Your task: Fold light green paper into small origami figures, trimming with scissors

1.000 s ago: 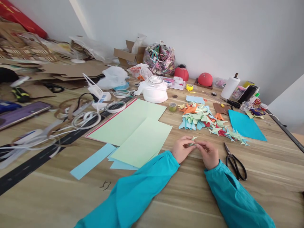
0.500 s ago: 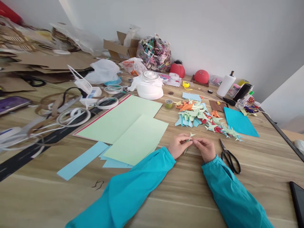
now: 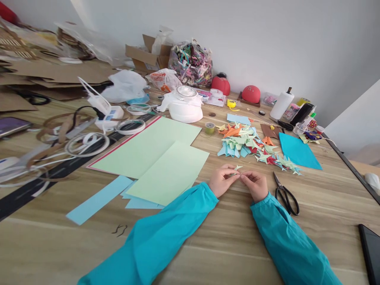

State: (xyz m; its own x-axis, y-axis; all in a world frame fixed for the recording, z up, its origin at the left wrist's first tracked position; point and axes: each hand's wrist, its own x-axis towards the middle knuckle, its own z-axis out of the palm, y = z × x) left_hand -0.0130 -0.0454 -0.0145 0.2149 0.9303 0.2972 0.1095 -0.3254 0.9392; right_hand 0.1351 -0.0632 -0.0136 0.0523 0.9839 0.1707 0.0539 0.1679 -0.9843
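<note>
My left hand (image 3: pixel 220 181) is closed in a pinch on a small light green folded paper figure (image 3: pixel 238 168), whose pointed tip shows above the fingers. Its lower part is mostly covered. Thumb and forefinger of my right hand (image 3: pixel 255 183) are pressed together right at the left fingertips; what lies between them is too small to make out. Just beyond both hands lies a heap of folded paper figures (image 3: pixel 240 141) in green, blue, orange and red. Black-handled scissors (image 3: pixel 285 194) rest beside my right hand, points away from me.
Green paper sheets (image 3: pixel 169 174) and a blue paper strip (image 3: pixel 99 200) lie left of my hands. A spool of thread (image 3: pixel 209 128) stands beyond. Further right are a bright blue sheet (image 3: pixel 299 151) and a phone (image 3: pixel 369 249). Cables and a power strip (image 3: pixel 109 118) crowd the left.
The folded figure has tipped lower behind my left fingers, and its green lower end no longer shows beneath them. The whole view has shifted slightly; both hands stay together.
</note>
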